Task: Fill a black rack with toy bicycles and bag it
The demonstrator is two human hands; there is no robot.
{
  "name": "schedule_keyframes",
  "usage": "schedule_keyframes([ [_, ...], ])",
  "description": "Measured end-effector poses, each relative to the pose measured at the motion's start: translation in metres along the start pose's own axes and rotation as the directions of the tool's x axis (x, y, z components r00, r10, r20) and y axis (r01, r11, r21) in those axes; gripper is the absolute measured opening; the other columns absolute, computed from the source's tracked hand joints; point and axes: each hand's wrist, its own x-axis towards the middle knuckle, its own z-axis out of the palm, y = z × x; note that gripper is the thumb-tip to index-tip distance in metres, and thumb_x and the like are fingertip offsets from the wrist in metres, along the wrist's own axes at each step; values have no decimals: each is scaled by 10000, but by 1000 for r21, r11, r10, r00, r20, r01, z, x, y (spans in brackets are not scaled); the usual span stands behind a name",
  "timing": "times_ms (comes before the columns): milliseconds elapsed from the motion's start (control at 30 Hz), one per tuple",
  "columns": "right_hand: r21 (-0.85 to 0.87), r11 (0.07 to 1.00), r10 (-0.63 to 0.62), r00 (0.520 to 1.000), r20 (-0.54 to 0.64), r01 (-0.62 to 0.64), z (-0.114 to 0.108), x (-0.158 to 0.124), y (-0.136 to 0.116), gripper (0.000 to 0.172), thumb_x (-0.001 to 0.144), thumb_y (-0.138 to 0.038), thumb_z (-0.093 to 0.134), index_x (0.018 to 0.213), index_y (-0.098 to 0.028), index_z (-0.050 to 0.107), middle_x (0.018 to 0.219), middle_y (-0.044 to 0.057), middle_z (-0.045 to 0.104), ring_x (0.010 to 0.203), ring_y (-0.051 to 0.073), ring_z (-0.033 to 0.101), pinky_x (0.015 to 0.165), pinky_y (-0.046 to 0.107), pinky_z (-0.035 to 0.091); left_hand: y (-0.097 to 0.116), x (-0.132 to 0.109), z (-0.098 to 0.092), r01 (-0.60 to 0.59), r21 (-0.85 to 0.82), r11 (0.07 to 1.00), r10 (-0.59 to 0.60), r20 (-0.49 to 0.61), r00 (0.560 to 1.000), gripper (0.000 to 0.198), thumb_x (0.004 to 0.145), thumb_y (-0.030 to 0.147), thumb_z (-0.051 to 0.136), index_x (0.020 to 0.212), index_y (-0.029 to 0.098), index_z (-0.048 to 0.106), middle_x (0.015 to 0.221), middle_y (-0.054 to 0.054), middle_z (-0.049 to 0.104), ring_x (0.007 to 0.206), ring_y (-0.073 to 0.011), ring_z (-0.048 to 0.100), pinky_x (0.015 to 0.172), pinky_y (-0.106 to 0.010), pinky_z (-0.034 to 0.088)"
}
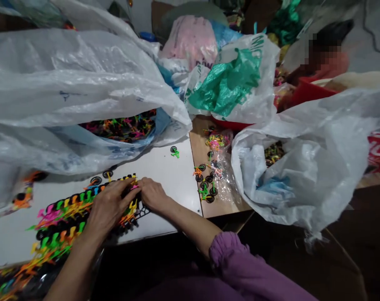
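Rows of small colourful plastic pieces with black wheels (pixel 63 202) stand on the white tabletop (pixel 177 179). Over the right end of these rows is my left hand (pixel 110 205), its thumb and fingers closed round a small pink and yellow piece (pixel 135 184). My right hand (pixel 152 194) touches the same spot from the right, fingers curled; what it grips, if anything, is hidden. A black lattice strip (pixel 143 211) shows just below my right hand. Loose wheels (pixel 96 180) lie behind the rows.
A big white bag (pixel 83 92) of coloured pieces covers the back left. One green piece (pixel 175 152) lies near it. Wheeled pieces (pixel 205 186) and clear plastic (pixel 224 175) lie on the wooden surface (pixel 221 213). Another white bag (pixel 318 167) stands right; a person (pixel 328 62) is behind.
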Motion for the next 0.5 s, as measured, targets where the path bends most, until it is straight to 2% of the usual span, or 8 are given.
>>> schedule_keyframes([
  [100,2,1000,-4,1000,-2,4,-2,2,-1,244,878,-192,337,1083,-170,467,980,74,555,854,209,545,682,325,478,1,2,-1,-42,27,999,41,24,999,346,886,418,363,944,180,607,857,-72,653,783,-210,610,683,-307,460],
  [200,65,997,-55,998,39,52,-9,5,3,225,879,-252,394,1061,-180,505,966,59,571,827,195,560,677,304,471,2,5,-3,-53,49,997,53,-4,999,346,889,402,334,865,191,607,785,-62,651,713,-199,611,628,-296,456],
  [267,137,982,-138,988,65,128,-22,2,15,206,871,-282,450,1028,-189,545,956,42,587,842,173,562,706,270,460,3,5,-4,-53,26,998,54,-39,998,330,880,408,345,838,206,603,773,-50,657,706,-191,615,610,-284,455],
  [333,163,974,-167,985,36,159,-43,-11,37,222,863,-283,489,1046,-181,562,983,42,595,881,153,555,754,238,442,2,4,-4,-47,2,999,47,-57,997,331,871,420,350,834,214,606,784,-46,665,719,-196,620,606,-287,457],
  [400,85,995,-54,998,-37,57,-72,-29,69,282,853,-259,509,1110,-147,546,1050,68,583,922,147,543,797,225,424,1,2,-3,-26,-7,1000,26,-55,998,336,864,423,352,842,213,612,804,-51,671,744,-214,622,613,-306,462],
  [467,-108,977,171,979,-107,-182,-101,-50,103,285,842,-208,501,1111,-129,555,1086,96,567,948,165,535,814,242,412,-1,0,-1,1,-4,1000,-1,-49,999,333,863,416,351,848,207,611,824,-57,669,766,-234,618,624,-331,468],
  [500,-231,929,267,956,-121,-289,-114,-59,118,262,824,-170,499,1068,-120,582,1067,112,571,972,189,525,825,264,403,-2,-1,0,10,-3,1000,-10,-47,999,332,864,413,348,852,205,606,829,-59,665,772,-241,615,630,-343,470],
])
